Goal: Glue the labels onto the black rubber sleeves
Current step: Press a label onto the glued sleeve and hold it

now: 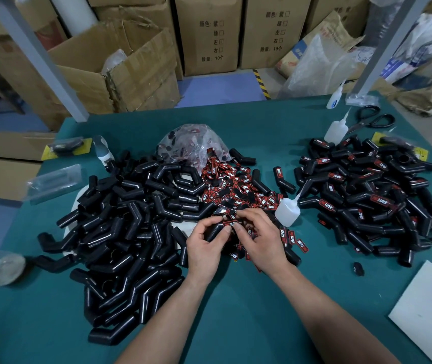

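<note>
My left hand (204, 245) grips a bent black rubber sleeve (216, 230) just above the table. My right hand (261, 239) presses a red-and-black label (232, 223) onto that sleeve with thumb and fingertips. A heap of loose labels (238, 186) lies right behind my hands, spilling from a clear plastic bag (192, 141). A big pile of unlabelled sleeves (125, 219) covers the left side. Sleeves with labels on them (367, 195) are heaped at the right. A white glue bottle (287, 211) lies tilted just right of my right hand.
The green table (236, 311) carries two more glue bottles (337, 130) and black scissors (373, 119) at the far right, white paper (427, 313) at the near right, a tape roll (7, 267) and bagged parts (53, 181) at the left. Cardboard boxes (207, 35) stand behind.
</note>
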Motion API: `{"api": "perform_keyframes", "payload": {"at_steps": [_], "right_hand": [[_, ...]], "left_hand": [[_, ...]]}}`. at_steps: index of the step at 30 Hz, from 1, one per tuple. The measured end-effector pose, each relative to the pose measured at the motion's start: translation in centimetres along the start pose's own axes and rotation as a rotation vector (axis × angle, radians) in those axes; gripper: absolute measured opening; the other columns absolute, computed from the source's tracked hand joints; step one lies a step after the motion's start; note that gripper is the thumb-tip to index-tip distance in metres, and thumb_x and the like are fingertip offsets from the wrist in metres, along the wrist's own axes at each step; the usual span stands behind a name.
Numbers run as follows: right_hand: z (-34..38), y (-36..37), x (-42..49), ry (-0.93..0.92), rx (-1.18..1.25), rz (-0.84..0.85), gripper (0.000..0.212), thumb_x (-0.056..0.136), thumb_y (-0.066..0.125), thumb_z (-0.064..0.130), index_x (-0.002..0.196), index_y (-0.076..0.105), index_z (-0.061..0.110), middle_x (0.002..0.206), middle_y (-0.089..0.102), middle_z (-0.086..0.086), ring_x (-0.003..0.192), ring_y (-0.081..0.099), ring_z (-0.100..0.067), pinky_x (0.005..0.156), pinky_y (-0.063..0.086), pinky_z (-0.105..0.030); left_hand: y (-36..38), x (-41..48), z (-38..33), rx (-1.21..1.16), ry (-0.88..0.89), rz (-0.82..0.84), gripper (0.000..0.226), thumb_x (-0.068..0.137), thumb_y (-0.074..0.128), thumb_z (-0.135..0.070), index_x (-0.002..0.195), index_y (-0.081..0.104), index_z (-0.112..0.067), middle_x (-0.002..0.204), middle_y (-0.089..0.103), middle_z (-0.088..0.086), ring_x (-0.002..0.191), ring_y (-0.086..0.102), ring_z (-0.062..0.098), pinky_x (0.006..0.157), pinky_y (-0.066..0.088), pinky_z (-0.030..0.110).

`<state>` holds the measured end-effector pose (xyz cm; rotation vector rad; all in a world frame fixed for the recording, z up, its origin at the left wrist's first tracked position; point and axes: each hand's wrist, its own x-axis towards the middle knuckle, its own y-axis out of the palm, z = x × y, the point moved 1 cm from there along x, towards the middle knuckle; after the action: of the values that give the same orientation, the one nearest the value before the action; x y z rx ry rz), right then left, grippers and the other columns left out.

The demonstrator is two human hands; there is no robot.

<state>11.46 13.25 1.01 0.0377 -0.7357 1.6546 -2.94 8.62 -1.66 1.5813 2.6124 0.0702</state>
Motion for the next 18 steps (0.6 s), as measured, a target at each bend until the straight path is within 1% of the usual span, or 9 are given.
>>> {"api": "perform_keyframes", "payload": {"at_steps": [3, 8, 13, 16, 18], "right_hand": [[-0.1, 0.0, 0.0, -0.030, 0.004, -0.003, 0.023, 0.090, 0.072, 0.010, 0.112, 0.069, 0.005, 0.111, 0.063, 0.002, 0.107, 0.059, 0.000, 0.095, 0.044, -0.015], [-0.6, 0.0, -0.1, -0.052, 0.033, -0.009, 0.022, 0.091, 0.071, 0.012, 0.112, 0.069, 0.004, 0.111, 0.063, -0.002, 0.108, 0.060, -0.006, 0.095, 0.046, -0.020], [-1.0, 0.0, -0.1, -0.089, 0.063, 0.003, 0.022, 0.093, 0.069, 0.014, 0.114, 0.068, 0.007, 0.115, 0.062, 0.000, 0.112, 0.061, -0.013, 0.097, 0.048, -0.026], [-1.1, 0.0, -0.1, -0.076, 0.101, 0.008, 0.024, 0.097, 0.065, 0.025, 0.118, 0.066, 0.012, 0.119, 0.060, 0.005, 0.114, 0.060, -0.014, 0.099, 0.047, -0.026], [-0.9, -0.1, -0.2, -0.063, 0.129, 0.012, 0.028, 0.099, 0.061, 0.033, 0.123, 0.064, 0.018, 0.124, 0.058, 0.011, 0.116, 0.060, -0.015, 0.098, 0.048, -0.026]], "left_hand": [[0.0, -0.1, -0.1, -0.032, 0.006, 0.004, 0.026, 0.080, 0.082, -0.035, 0.105, 0.076, -0.032, 0.110, 0.077, 0.002, 0.107, 0.073, 0.025, 0.099, 0.056, 0.056], [0.1, -0.3, -0.4, -0.053, 0.007, 0.010, 0.026, 0.080, 0.082, -0.035, 0.105, 0.076, -0.030, 0.110, 0.077, 0.004, 0.107, 0.073, 0.025, 0.099, 0.056, 0.058], [0.0, -0.3, -0.5, -0.065, -0.001, -0.007, 0.029, 0.078, 0.084, -0.038, 0.105, 0.077, -0.030, 0.108, 0.077, 0.005, 0.105, 0.073, 0.028, 0.097, 0.056, 0.061], [0.1, -0.4, -0.5, -0.071, 0.012, -0.003, 0.027, 0.078, 0.084, -0.037, 0.104, 0.077, -0.032, 0.108, 0.078, 0.004, 0.105, 0.073, 0.027, 0.097, 0.057, 0.059], [0.2, -0.6, -0.7, -0.073, 0.035, 0.002, 0.026, 0.078, 0.083, -0.035, 0.103, 0.077, -0.034, 0.108, 0.078, 0.002, 0.105, 0.073, 0.025, 0.097, 0.057, 0.054]]}}
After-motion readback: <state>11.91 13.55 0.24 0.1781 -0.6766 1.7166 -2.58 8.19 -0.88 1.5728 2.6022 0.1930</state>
